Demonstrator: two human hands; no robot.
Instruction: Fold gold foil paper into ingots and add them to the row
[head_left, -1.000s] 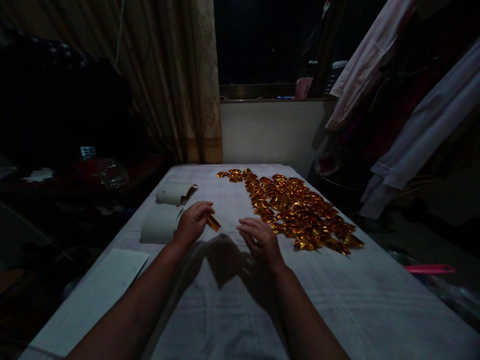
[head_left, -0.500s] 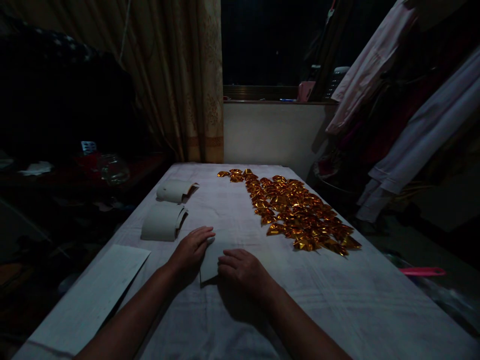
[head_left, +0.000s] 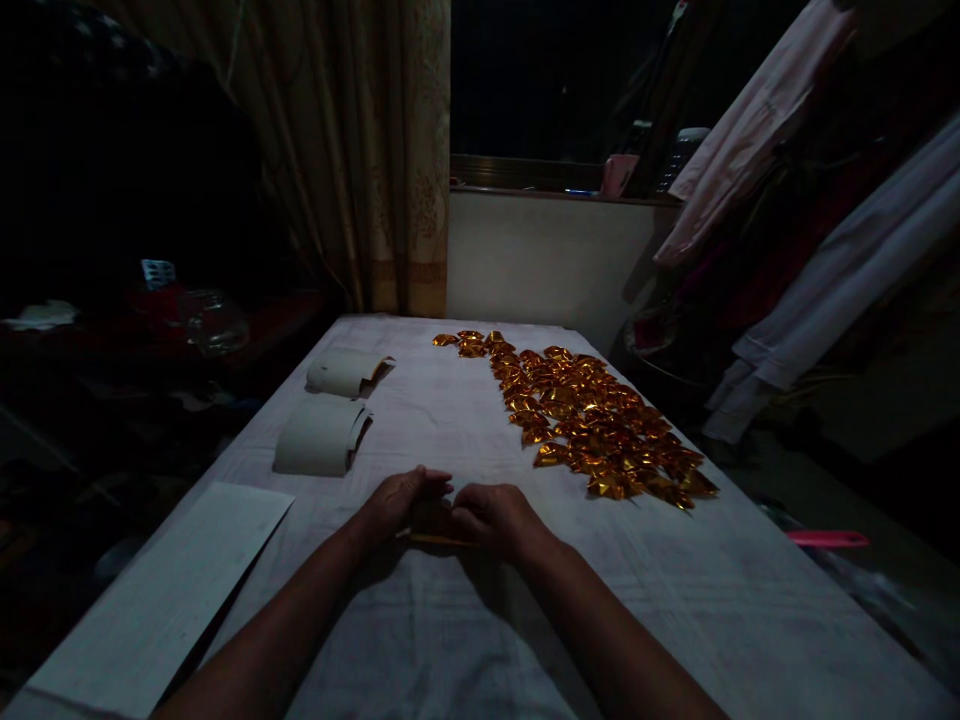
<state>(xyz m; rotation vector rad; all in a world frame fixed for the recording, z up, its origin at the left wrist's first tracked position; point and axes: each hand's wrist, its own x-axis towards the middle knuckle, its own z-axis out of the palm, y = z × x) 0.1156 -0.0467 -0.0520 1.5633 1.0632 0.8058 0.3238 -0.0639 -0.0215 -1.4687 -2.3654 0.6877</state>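
Observation:
Both my hands rest close together on the white cloth [head_left: 465,640] near the middle of the table. My left hand [head_left: 397,503] and my right hand [head_left: 491,517] have curled fingers pinched on a small gold foil paper [head_left: 433,527] that lies between them; only its dark face and a thin gold edge show. A long heap of several folded gold foil pieces [head_left: 592,420] lies to the right and beyond my right hand.
Two curled stacks of white-backed sheets [head_left: 319,450] [head_left: 345,371] lie at the left, and a flat white sheet [head_left: 161,590] sits at the near left edge. A curtain [head_left: 360,150], a dark window and hanging clothes [head_left: 810,200] stand behind and right. A cluttered dark shelf [head_left: 150,320] is at the left.
My hands came down from a raised position, laid a sheet flat on the cloth, then drew together and folded it over, so less of its pale side shows.

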